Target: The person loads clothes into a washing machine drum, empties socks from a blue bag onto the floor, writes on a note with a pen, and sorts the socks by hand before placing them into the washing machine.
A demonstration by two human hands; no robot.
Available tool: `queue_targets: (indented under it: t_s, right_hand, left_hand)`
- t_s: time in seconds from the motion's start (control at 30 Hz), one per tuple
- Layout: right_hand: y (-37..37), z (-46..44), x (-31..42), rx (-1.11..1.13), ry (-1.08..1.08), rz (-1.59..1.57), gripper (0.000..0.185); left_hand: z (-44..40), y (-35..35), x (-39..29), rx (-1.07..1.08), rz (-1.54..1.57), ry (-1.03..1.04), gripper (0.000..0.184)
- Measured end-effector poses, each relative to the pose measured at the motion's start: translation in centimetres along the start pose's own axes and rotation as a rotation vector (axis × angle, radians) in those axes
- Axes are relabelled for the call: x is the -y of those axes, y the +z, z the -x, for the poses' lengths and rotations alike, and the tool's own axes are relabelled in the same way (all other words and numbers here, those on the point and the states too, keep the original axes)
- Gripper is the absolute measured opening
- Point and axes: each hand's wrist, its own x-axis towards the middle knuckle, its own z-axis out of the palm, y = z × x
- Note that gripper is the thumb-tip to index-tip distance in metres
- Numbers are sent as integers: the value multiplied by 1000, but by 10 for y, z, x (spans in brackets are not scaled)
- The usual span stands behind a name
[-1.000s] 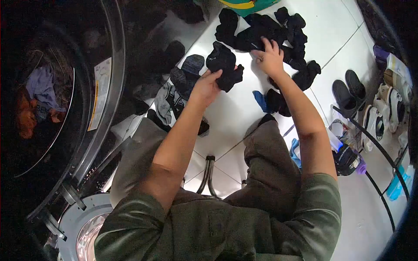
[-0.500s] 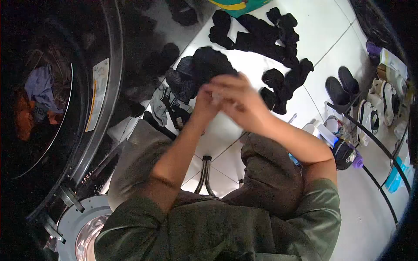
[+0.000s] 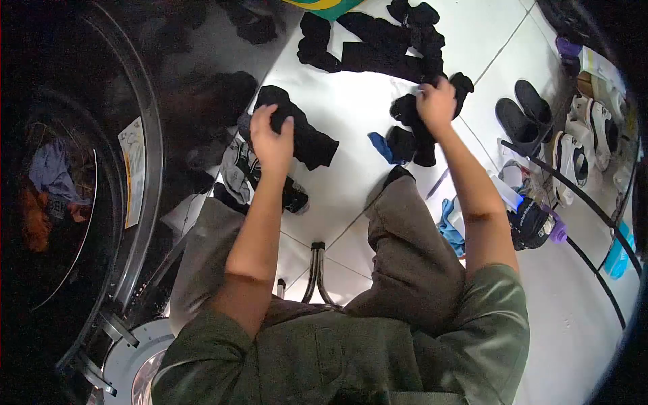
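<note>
My left hand (image 3: 272, 143) lies over a black sock (image 3: 312, 140) on the white floor, its thumb and fingers apart. A grey-and-white patterned sock (image 3: 236, 169) is beside that wrist. My right hand (image 3: 437, 108) is stretched out to the right, over a bunched black sock (image 3: 424, 138), with its fingers slightly bent and apart. Whether its fingertips touch the sock I cannot tell. A blue sock end (image 3: 381, 146) shows beside the bunched sock. Farther away, several more black socks (image 3: 378, 54) lie in a loose group.
At the left stands a washing machine's open round door (image 3: 152, 182), with clothes (image 3: 57, 175) visible through it. Dark slippers (image 3: 520, 118), white-and-black shoes (image 3: 570, 169) and a curved black rod (image 3: 574, 206) are to the right. A green-and-yellow bag (image 3: 331, 8) shows at the top edge.
My hands were together in the middle and have parted, the left to the left-hand black sock, the right out to the right. The black sock under my left hand now lies stretched out. The view has shifted slightly.
</note>
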Motion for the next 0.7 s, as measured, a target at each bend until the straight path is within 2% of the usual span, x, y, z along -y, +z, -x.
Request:
queue_targets:
  t_s: [0.07,0.13,0.2,0.23,0.3,0.33,0.4,0.43,0.47,0.53,0.57,0.63,0.67,0.7]
  right_hand:
    - [12,-8,-31,73,-41,103,18]
    - [15,-12,-42,197,-10,116,21]
    - [18,-12,-47,189,-25,130,25]
    - [19,-12,-49,169,-12,65,26]
    - [23,-16,-61,62,-44,-110,24]
    - [14,-18,-54,64,-43,-114,24]
    - [-14,-21,-40,10,156,-596,19]
    - [-30,-23,-29,-67,139,-649,14]
    - [-46,-25,-18,-68,137,-646,14]
    - [-74,-29,0,-34,275,-919,13]
    - [-82,-30,5,-76,213,-994,13]
    - [-104,-30,16,-68,193,-1104,13]
    - [-116,-30,21,-58,175,-1214,13]
    - [-128,-29,25,-46,142,-1252,13]
  left_hand:
    - [-10,8,-18,78,139,-46,31]
    - [-21,27,-22,149,97,-17,28]
    - [-33,68,5,124,65,107,28]
    - [-42,80,9,125,59,101,28]
    - [-59,99,11,281,455,-711,35]
    - [-62,101,8,281,450,-712,35]
    - [-66,105,4,143,122,-309,41]
    - [-69,109,3,140,127,-267,48]
    - [-73,120,7,139,130,-267,48]
    - [-79,138,14,191,283,-285,45]
    - [-85,141,15,186,286,-284,45]
    - [-105,133,1,369,719,-737,36]
    - [-111,128,-6,373,719,-735,36]
    - [-115,117,-14,304,999,-910,27]
